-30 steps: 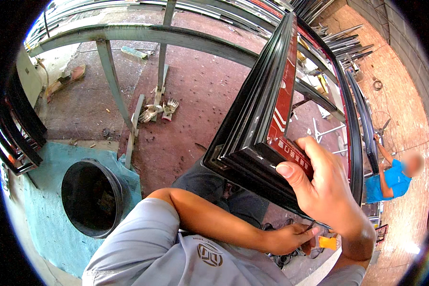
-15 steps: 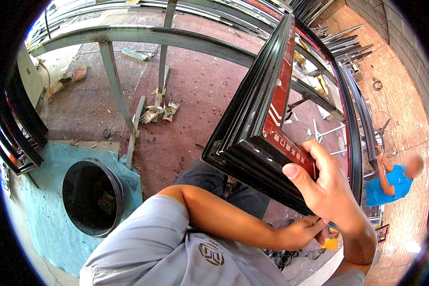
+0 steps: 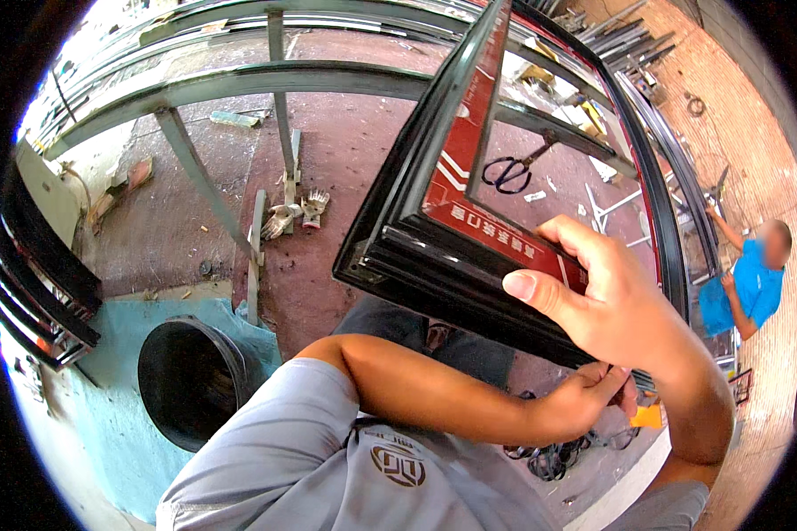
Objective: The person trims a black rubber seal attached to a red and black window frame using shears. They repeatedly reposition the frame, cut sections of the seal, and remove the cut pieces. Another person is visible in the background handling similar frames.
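Observation:
A black window frame (image 3: 496, 292) with red protective film on its face stands tilted in front of me, one corner toward my left. My right hand (image 3: 615, 305) grips its near bar from above, the thumb on the black side and the fingers over the red film. Below it, my left hand (image 3: 584, 403) reaches across my body to the bar's lower edge, fingertips pinched together. What lies between them is hidden. Through the frame's opening I see scissors (image 3: 509, 174) with dark handles by a metal beam.
A black bucket (image 3: 190, 385) stands at left on blue sheeting (image 3: 106, 434). Grey metal stand rails (image 3: 239, 80) cross ahead, with work gloves (image 3: 297, 215) on the reddish floor. Cables (image 3: 553, 456) lie below my hands. A person in blue (image 3: 744, 283) works at right beside long profiles.
The frame appears farther left and a little lower in view, and more of its opening shows, with the scissors visible. Both hands keep their places on it, appearing slightly farther right.

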Demonstrator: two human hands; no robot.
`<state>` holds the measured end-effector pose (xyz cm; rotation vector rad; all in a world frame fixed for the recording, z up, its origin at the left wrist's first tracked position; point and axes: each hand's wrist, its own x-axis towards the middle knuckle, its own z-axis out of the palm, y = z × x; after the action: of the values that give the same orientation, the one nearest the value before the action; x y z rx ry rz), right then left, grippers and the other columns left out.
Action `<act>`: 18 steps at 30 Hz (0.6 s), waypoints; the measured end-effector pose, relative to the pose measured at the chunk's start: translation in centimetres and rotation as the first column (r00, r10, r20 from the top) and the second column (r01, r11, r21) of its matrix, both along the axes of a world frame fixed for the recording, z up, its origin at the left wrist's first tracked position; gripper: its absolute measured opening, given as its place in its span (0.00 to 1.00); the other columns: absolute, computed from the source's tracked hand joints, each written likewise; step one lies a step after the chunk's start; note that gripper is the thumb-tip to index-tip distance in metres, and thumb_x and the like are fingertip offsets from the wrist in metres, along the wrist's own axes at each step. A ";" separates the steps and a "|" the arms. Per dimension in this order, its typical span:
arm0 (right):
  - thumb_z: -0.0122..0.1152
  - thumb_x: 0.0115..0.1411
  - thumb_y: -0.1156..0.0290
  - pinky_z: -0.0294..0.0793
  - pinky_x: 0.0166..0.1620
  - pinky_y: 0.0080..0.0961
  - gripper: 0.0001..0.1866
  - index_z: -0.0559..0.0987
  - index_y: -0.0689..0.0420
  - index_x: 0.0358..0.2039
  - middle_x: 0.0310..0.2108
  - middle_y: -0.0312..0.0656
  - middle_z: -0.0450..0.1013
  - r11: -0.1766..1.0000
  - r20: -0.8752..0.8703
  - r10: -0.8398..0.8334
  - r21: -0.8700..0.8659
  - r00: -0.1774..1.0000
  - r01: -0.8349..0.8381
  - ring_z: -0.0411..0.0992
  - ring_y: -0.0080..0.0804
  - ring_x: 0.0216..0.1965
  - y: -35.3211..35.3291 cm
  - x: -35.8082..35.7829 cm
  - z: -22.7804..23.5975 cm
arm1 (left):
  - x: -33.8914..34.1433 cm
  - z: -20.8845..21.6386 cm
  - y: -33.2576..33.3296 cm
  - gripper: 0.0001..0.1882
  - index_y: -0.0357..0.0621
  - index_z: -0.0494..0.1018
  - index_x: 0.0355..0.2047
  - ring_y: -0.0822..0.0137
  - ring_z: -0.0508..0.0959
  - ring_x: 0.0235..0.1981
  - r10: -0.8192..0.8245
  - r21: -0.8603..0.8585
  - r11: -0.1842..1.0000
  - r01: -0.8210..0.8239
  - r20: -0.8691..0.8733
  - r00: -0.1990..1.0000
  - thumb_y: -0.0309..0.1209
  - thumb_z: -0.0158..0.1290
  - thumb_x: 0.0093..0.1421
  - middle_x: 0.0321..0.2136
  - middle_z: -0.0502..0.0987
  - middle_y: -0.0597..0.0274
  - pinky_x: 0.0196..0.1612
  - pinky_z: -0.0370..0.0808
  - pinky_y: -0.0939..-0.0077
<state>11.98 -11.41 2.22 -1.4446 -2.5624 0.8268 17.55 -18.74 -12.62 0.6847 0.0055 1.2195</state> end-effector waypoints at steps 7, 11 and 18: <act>0.62 0.61 0.48 0.71 0.31 0.31 0.27 0.75 0.64 0.41 0.23 0.49 0.73 0.961 0.057 0.051 0.268 0.997 -0.065 0.73 0.33 0.25 -0.4 1.0 -0.8 | -0.2 1.3 -0.5 0.20 0.38 0.69 0.35 0.68 0.74 0.33 0.002 -0.024 1.000 -0.002 0.009 1.000 0.40 0.36 0.75 0.29 0.75 0.60 0.44 0.71 0.73; 0.63 0.61 0.49 0.72 0.33 0.31 0.25 0.76 0.63 0.40 0.25 0.48 0.74 0.983 0.070 -0.031 0.181 0.997 0.017 0.74 0.31 0.27 -0.3 1.2 -0.8 | 0.0 0.9 0.0 0.20 0.38 0.69 0.35 0.67 0.74 0.33 0.016 0.027 1.000 -0.016 0.016 1.000 0.41 0.36 0.75 0.28 0.74 0.60 0.44 0.71 0.72; 0.64 0.61 0.52 0.73 0.38 0.32 0.25 0.75 0.64 0.41 0.29 0.48 0.76 0.991 -0.026 0.016 0.132 1.000 -0.012 0.75 0.31 0.32 -0.3 3.3 -0.7 | -0.8 1.3 0.3 0.21 0.38 0.69 0.35 0.68 0.73 0.35 -0.001 0.024 1.000 0.003 -0.058 0.998 0.40 0.33 0.75 0.30 0.74 0.60 0.45 0.70 0.73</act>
<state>15.28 -11.71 1.56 -1.3694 -2.5563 0.6602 16.78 -18.43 -11.36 0.7412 0.0382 1.1992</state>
